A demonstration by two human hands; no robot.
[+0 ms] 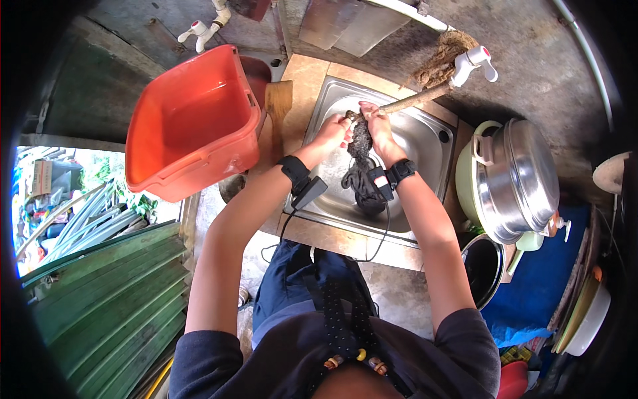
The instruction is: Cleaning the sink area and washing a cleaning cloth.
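Both my hands are over a stainless steel sink. My left hand pinches the upper edge of a dark, wet cloth from the left side. On its right side, my right hand grips the same cloth near the end of a faucet's long brown spout. The cloth's lower part hangs bunched into the basin, partly behind the device on my right wrist. White foam or water shows around it. The white faucet is mounted at the upper right; whether water runs is hidden by my hands.
A red plastic basin stands left of the sink, with a wooden spatula beside it. Metal pots and a black container are at the right. Cables hang from my wrist devices across the counter's front edge.
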